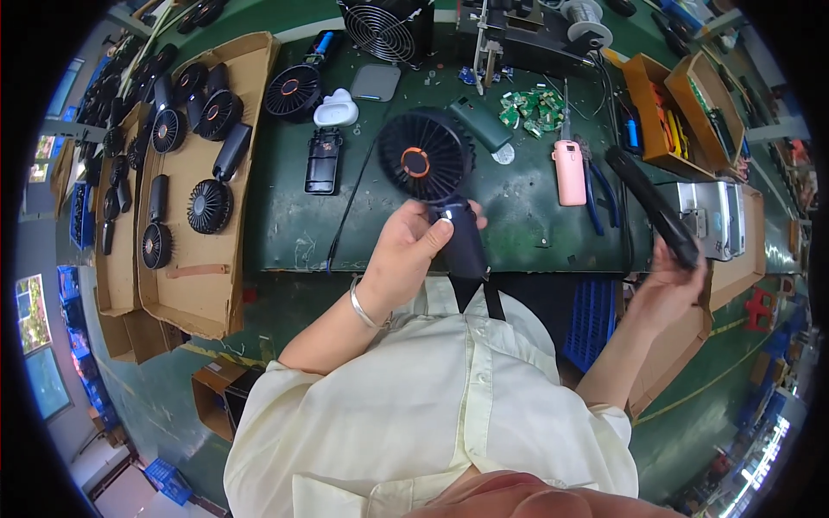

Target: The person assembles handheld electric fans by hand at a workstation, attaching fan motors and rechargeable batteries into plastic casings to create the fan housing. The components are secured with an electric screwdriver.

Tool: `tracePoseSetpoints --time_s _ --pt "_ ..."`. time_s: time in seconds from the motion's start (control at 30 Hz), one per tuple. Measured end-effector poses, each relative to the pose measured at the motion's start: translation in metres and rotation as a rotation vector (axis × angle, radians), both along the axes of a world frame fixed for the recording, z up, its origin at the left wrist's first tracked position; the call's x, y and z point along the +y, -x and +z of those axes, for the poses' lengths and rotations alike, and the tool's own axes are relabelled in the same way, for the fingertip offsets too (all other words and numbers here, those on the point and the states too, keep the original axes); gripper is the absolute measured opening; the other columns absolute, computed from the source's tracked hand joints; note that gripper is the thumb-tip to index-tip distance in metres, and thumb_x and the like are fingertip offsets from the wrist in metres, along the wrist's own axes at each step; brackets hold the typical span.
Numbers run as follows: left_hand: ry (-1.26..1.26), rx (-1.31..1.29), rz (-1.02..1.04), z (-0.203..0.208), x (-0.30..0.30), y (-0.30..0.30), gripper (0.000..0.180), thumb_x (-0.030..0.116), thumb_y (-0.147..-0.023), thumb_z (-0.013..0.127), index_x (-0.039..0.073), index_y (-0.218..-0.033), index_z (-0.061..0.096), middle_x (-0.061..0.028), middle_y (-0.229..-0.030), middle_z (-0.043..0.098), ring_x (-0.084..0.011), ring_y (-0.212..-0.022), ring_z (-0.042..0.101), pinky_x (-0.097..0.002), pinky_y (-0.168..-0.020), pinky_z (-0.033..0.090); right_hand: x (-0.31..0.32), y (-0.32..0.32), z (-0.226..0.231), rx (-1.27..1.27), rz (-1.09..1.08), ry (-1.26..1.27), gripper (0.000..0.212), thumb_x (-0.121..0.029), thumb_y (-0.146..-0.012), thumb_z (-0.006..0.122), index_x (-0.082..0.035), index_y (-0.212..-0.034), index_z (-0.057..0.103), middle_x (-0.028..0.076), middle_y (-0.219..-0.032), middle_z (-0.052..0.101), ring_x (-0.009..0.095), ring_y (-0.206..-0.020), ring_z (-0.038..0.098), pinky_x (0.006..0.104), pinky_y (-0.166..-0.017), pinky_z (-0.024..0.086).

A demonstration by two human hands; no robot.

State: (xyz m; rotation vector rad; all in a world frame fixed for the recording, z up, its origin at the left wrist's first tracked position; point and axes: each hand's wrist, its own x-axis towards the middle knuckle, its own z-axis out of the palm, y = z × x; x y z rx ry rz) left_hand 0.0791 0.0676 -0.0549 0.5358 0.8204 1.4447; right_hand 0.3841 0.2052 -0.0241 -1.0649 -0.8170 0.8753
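My left hand (406,259) grips the handle of a dark handheld fan (425,160) with an orange ring at its hub, held upright over the near edge of the green workbench (535,224). The thumb rests on a small lit spot on the handle. My right hand (669,289) holds the lower end of a long black tool (649,203) off to the right, angled up and left over the bench's right side. A silver bangle sits on my left wrist.
A cardboard tray (199,285) with several black fans lies at left. On the bench are a black handle shell (323,161), a white part (336,110), a pink device (569,173), blue pliers (600,203), green circuit boards (531,108), and orange bins (656,112).
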Motion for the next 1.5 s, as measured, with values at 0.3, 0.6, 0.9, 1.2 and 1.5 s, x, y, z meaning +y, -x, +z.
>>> tracePoseSetpoints --time_s 0.3,0.6,0.9,1.2,1.5 --pt "-0.011 -0.528 -0.040 -0.019 -0.009 -0.006 0.045 0.002 -0.077 0.057 0.001 -0.120 0.046 -0.0078 -0.103 0.054 -0.0133 -0.076 0.051 -0.0261 -0.074 0.044 0.009 0.056 0.049 -0.436 0.539 -0.706 0.063 -0.055 -0.093 0.031 0.001 -0.105 0.057 0.016 -0.072 0.060 0.027 -0.071 0.058 0.0394 -0.069 0.047" --pt "0.120 -0.206 -0.012 -0.014 -0.003 -0.018 0.041 0.005 -0.083 0.055 -0.003 -0.122 0.048 -0.0212 -0.117 0.061 -0.0255 -0.100 0.065 -0.0387 -0.090 0.053 -0.014 0.118 0.013 0.078 1.210 -0.356 0.067 -0.059 -0.082 0.054 0.005 -0.102 0.055 0.012 -0.064 0.057 0.018 -0.054 0.054 0.0307 -0.054 0.042" --pt "0.182 -0.017 -0.007 -0.007 0.001 -0.029 0.023 0.004 -0.087 0.059 -0.003 -0.109 0.058 -0.0090 -0.097 0.066 -0.0140 -0.083 0.063 -0.0282 -0.079 0.052 -0.066 0.138 0.036 0.117 0.878 -0.615 0.054 -0.059 -0.092 0.042 -0.007 -0.105 0.048 0.007 -0.065 0.053 0.021 -0.053 0.049 0.0362 -0.054 0.041" --pt "0.182 0.068 -0.005 -0.009 0.003 -0.034 0.022 0.004 -0.085 0.061 -0.001 -0.106 0.062 -0.0029 -0.085 0.064 -0.0095 -0.078 0.060 -0.0247 -0.075 0.050 -0.070 0.133 0.034 0.122 0.871 -0.600 0.050 -0.055 -0.093 0.042 -0.007 -0.106 0.048 0.007 -0.066 0.053 0.021 -0.054 0.049 0.0369 -0.055 0.041" --pt "0.230 0.108 -0.025 -0.010 0.003 -0.032 0.028 0.002 -0.079 0.055 -0.002 -0.106 0.058 -0.0144 -0.109 0.067 -0.0166 -0.094 0.063 -0.0307 -0.088 0.049 -0.062 0.130 0.027 0.188 0.956 -0.675 0.022 0.002 -0.086 0.059 -0.002 -0.105 0.047 0.010 -0.071 0.060 0.022 -0.059 0.058 0.0375 -0.059 0.050"
